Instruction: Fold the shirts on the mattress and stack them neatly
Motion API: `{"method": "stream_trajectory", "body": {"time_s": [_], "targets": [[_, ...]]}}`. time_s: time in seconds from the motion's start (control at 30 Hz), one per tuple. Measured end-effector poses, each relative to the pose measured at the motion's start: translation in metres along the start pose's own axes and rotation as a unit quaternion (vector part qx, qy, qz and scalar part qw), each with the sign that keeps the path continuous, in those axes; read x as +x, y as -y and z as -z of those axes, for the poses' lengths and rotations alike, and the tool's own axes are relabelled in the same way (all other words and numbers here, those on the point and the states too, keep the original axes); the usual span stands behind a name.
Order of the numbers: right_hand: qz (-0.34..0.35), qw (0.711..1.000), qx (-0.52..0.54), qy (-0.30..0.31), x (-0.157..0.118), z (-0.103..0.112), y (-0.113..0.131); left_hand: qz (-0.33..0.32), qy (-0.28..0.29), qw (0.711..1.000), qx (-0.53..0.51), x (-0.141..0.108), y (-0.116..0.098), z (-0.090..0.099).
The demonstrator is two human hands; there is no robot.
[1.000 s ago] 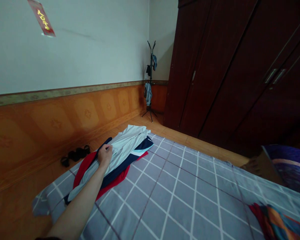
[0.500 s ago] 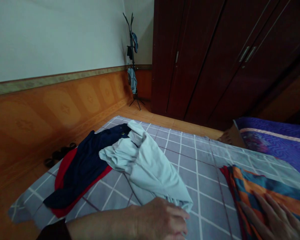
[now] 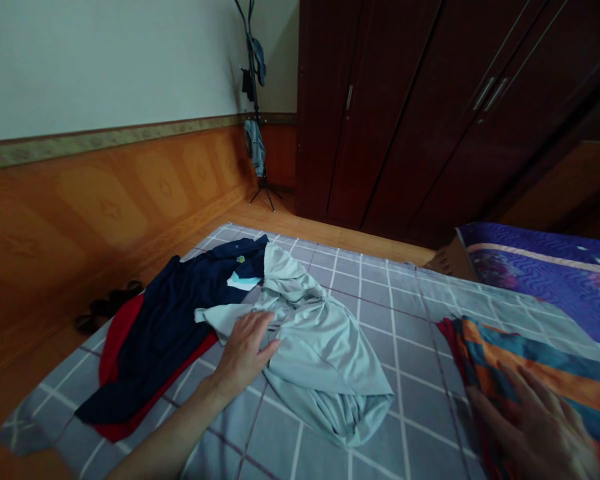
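In the head view a light grey-green garment (image 3: 325,353) lies loosely crumpled on the checked bed sheet (image 3: 375,460). My left hand (image 3: 250,343) rests at its left part, fingers stretched and thumb apart, not gripping. Next to it, on the left, a navy shirt (image 3: 165,327) with a small emblem and a white-and-light-blue patch lies over a red garment (image 3: 117,427). At the lower right, my right hand (image 3: 540,420), somewhat blurred, lies flat with spread fingers on a folded orange-and-blue striped garment (image 3: 555,373).
A dark red wardrobe (image 3: 380,120) stands beyond the foot of the bed. Near the corner is a black coat stand (image 3: 255,100) with a cap and clothes. Dark shoes (image 3: 107,307) sit on the floor at left. A purple patterned cover (image 3: 540,260) lies at right.
My left hand has moved from the light garment's near edge up and left onto its left part. That garment lies wider, uncovering the navy shirt's patch. My right hand stays on the striped garment.
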State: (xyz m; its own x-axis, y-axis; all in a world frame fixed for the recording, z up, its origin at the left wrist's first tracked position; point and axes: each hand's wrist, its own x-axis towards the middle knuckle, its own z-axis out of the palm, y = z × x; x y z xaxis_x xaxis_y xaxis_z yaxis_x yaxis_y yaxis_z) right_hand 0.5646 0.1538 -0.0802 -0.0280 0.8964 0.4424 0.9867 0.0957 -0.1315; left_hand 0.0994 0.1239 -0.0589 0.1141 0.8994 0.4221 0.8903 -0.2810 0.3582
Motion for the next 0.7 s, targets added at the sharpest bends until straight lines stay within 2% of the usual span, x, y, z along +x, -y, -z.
{"method": "stream_trajectory", "body": {"time_s": [0.13,0.27,0.37,0.47,0.53,0.6,0.7], "targets": [[0.132,0.984,0.12,0.019,-0.002,0.021,0.092,-0.011,0.048,0.998,-0.043,0.001,-0.007,-0.005],[0.276,0.932,0.203,0.117,-0.013,0.024,0.182,-0.057,0.068,0.992,-0.086,-0.002,-0.025,-0.005],[0.283,0.918,0.226,0.16,-0.008,0.014,0.22,-0.078,0.083,0.987,-0.113,-0.006,-0.029,-0.003],[0.208,0.921,0.268,0.192,0.008,0.01,0.23,-0.072,0.08,0.985,-0.134,-0.009,-0.027,0.0],[0.118,0.907,0.347,0.209,0.019,0.016,0.221,-0.063,0.073,0.984,-0.15,-0.009,-0.024,0.002],[-0.022,0.863,0.459,0.21,0.024,0.03,0.198,-0.057,0.067,0.982,-0.168,-0.009,-0.021,0.003],[-0.254,0.757,0.587,0.132,0.013,0.053,0.143,-0.053,0.064,0.98,-0.182,-0.009,-0.018,0.002]]}}
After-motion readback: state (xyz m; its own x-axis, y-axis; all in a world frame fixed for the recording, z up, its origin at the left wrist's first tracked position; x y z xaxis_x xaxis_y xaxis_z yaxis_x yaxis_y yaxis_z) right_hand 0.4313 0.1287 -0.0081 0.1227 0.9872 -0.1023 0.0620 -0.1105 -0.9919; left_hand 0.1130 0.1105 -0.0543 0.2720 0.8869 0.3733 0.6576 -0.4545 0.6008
